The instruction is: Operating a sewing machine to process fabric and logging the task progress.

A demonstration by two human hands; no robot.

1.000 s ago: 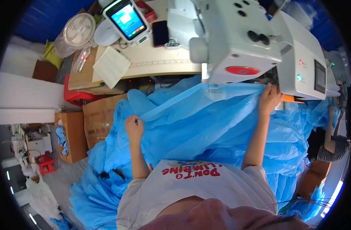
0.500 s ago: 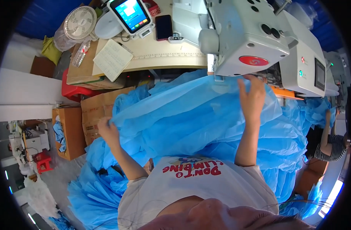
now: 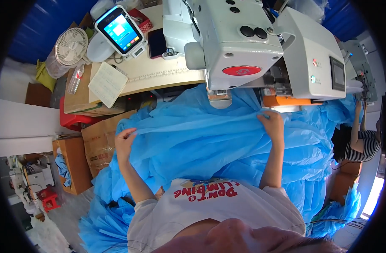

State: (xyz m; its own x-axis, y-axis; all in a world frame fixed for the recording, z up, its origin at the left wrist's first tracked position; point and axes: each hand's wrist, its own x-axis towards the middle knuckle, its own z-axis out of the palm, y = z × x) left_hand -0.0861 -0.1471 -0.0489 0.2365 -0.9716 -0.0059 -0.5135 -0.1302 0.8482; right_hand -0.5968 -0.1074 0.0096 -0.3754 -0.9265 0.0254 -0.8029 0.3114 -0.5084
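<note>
While the two bare hands stand well apart in front of the white sewing machine [image 3: 239, 55], a thin blue fabric [image 3: 197, 145] spans the space between them, its upper edge drawn into a long, nearly straight fold on the person's side of the machine. The left hand [image 3: 124, 143], out to the left of the machine, has its thumb and forefinger closed together on one end of that fold; its other fingers bend inward, and whether they too press the cloth cannot be told. The right hand [image 3: 274, 126], just in front of the machine's orange part [image 3: 285, 101], pinches the other end between thumb and forefinger, with hardly any gap at the tips; the remaining fingers are largely hidden behind these. Neither hand touches the machine. More of the fabric hangs in loose folds below the machine and heaps up to its right. Left of the machine's head, the worktable [image 3: 172, 67] bears a dark phone [image 3: 157, 43], a lit control display [image 3: 119, 31] and an open notebook [image 3: 108, 84].
</note>
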